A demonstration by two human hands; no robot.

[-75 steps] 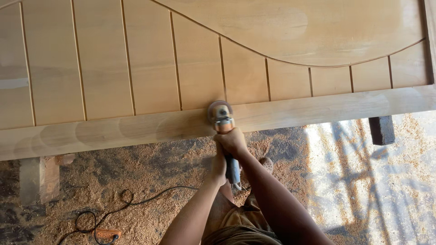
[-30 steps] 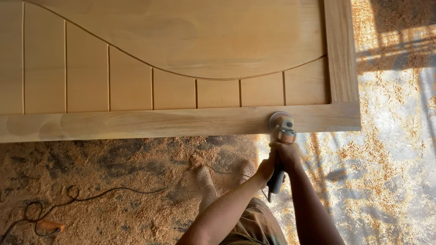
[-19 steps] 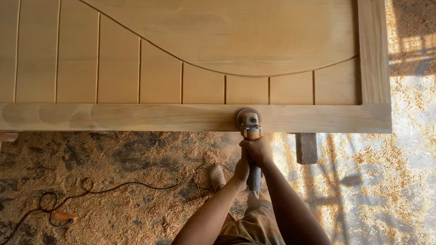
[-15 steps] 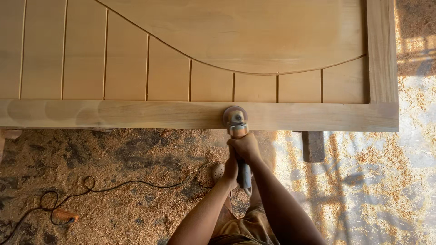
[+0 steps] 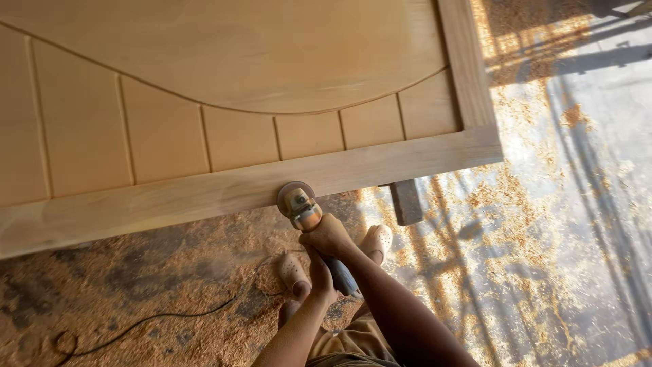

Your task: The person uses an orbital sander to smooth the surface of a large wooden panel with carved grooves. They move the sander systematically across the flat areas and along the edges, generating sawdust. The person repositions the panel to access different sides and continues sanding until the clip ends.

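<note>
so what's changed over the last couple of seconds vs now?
The grinder has run back and forth along the door's lower rail: out toward the right corner, then back leftward. Its disc now sits on the rail edge left of the support block. Right hand and left hand kept their grip throughout; the cord still lies in the sawdust.

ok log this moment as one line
right hand: grips angle grinder near head | left hand: on rear handle | disc: against wooden door bottom-rail edge | floor: sawdust, cord

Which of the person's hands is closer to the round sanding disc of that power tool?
The right hand: it grips the tool's neck just behind the disc. The left hand holds the rear handle, farther back from the disc.
</note>
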